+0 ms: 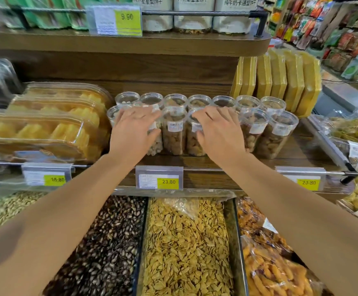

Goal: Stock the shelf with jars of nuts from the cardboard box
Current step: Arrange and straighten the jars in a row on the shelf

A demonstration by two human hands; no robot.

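Shelving in a shop, seen from a camera worn on the head and looking forward and down along two bare forearms. On a wooden shelf (pixel 216 162) at about chest height stand clear plastic jars of nuts (pixel 175 130), upright, in two rows: a back row of about seven and a front row of about six, packed so that neighbours touch.

The left hand (pixel 134 130) lies spread over the top and front of a front-row jar near the left end, fingers loosely curved around it. The right hand (pixel 218 130) is spread the same way over a jar towards the middle-right. Neither is a closed fist; whether either truly grips its jar or only presses and steadies it cannot be told.

Left of the jars sit clear trays of yellow dried fruit (pixel 45 127); right of them, upright yellow packets (pixel 280 79). A price tag reading 23.80 (pixel 159 177) hangs on the shelf edge below. Lower down are open bins of seeds (pixel 184 248).

No cardboard box is in view, so what remains in it is unknown. Judging by the filled rows, stocking looks well advanced, with bare shelf left only in front of the jars.
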